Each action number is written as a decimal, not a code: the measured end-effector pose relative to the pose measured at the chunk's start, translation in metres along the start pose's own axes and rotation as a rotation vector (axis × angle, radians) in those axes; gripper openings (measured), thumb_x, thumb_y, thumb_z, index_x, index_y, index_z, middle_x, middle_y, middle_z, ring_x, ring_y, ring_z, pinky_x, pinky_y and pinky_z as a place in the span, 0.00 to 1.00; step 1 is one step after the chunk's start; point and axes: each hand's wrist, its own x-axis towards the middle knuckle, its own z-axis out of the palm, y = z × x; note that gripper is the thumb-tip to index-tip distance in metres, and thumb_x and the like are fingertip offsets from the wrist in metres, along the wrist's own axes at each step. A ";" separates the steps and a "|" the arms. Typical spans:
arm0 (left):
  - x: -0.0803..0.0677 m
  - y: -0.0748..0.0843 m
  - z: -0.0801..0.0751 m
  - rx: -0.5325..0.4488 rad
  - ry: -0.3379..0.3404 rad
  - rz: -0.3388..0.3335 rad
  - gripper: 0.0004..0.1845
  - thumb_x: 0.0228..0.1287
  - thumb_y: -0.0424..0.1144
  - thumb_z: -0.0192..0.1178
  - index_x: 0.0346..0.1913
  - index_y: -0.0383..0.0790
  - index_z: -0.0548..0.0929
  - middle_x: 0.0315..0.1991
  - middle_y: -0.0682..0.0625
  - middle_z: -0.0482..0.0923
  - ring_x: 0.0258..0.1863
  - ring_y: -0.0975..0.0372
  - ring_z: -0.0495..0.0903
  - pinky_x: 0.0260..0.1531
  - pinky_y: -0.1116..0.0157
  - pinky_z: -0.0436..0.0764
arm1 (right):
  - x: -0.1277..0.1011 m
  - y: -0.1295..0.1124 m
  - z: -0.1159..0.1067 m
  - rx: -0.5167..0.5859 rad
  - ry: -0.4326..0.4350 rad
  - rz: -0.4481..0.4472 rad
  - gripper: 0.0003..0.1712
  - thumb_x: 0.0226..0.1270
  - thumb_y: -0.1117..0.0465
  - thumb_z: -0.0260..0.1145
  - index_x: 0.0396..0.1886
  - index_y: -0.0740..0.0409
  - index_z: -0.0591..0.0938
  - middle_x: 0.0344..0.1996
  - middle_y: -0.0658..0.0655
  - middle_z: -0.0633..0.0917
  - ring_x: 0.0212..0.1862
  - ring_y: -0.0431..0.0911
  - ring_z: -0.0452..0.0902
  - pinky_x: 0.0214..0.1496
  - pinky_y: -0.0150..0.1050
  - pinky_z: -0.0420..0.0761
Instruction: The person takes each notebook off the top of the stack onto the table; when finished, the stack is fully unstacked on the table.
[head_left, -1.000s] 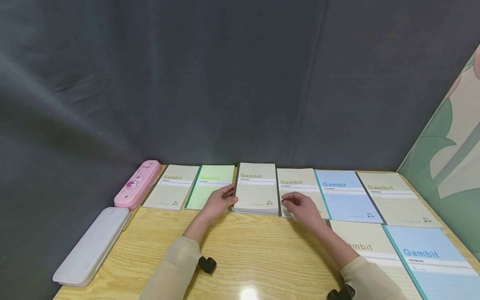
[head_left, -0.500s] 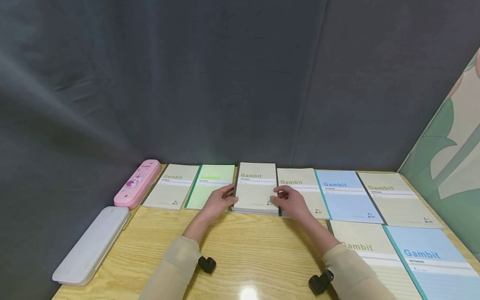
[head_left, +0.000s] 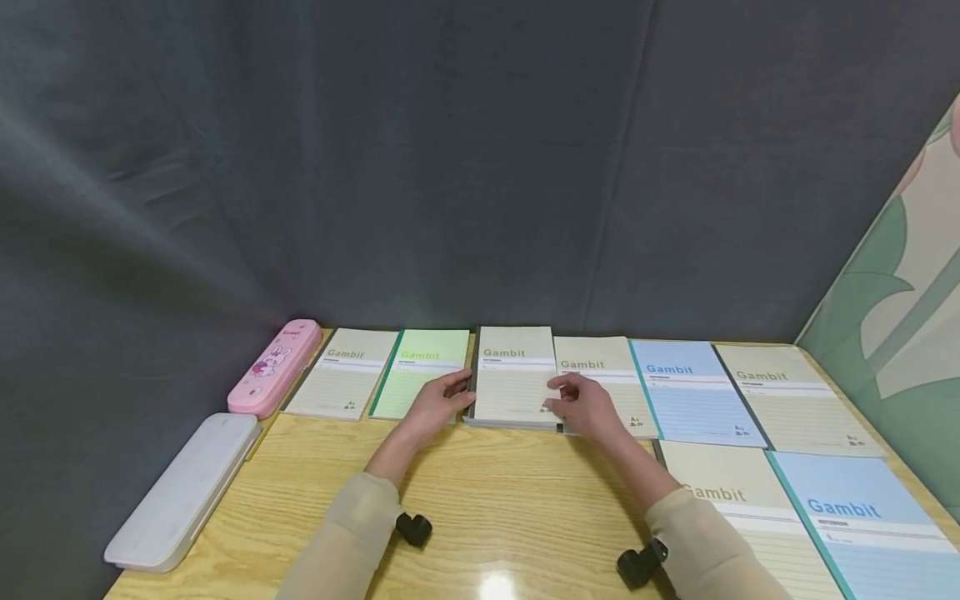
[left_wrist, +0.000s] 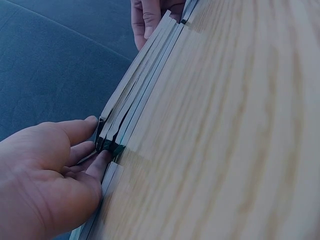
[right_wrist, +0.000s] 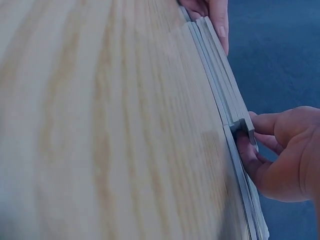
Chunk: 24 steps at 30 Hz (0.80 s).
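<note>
In the head view a stack of notebooks stands at the middle of the back row, topped by a cream notebook (head_left: 513, 379) with a dark spine. That top notebook juts out a little to the right over the ones below. My right hand (head_left: 587, 406) pinches its right edge, and the right wrist view has the thumb (right_wrist: 245, 145) tucked under the overhang. At the other side, my left hand (head_left: 435, 407) rests its fingertips against the spines. The left wrist view shows the stack's layered lower edges (left_wrist: 142, 82) between both hands.
Left of the stack lie a green notebook (head_left: 420, 375) and a cream one (head_left: 341, 375). Several cream and blue notebooks (head_left: 693, 392) spread to the right. A pink pencil case (head_left: 275, 367) and a white case (head_left: 183, 492) line the left edge; a dark curtain (head_left: 450, 167) hangs behind.
My right hand has moved left from above the neighbouring notebook to the stack's right edge. The top notebook has shifted slightly right. My left hand has stayed in place.
</note>
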 end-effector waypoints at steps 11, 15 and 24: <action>-0.003 0.001 0.000 -0.029 -0.012 0.032 0.28 0.74 0.31 0.59 0.73 0.31 0.68 0.70 0.35 0.68 0.71 0.46 0.66 0.66 0.55 0.72 | -0.007 0.002 -0.009 0.095 -0.066 0.081 0.15 0.68 0.64 0.70 0.53 0.64 0.84 0.41 0.60 0.81 0.37 0.48 0.76 0.36 0.39 0.78; -0.004 0.003 0.000 -0.030 -0.011 0.021 0.28 0.74 0.31 0.59 0.74 0.32 0.67 0.70 0.35 0.68 0.71 0.47 0.66 0.66 0.55 0.72 | -0.011 0.008 -0.015 0.224 -0.126 0.123 0.18 0.69 0.65 0.69 0.55 0.67 0.82 0.35 0.57 0.78 0.30 0.46 0.76 0.34 0.38 0.81; -0.002 0.003 -0.001 -0.033 -0.013 0.019 0.29 0.73 0.31 0.59 0.74 0.33 0.68 0.70 0.35 0.68 0.71 0.47 0.66 0.66 0.55 0.72 | -0.028 0.012 -0.024 0.476 -0.195 0.178 0.24 0.73 0.62 0.66 0.63 0.70 0.76 0.39 0.59 0.86 0.28 0.44 0.76 0.43 0.44 0.88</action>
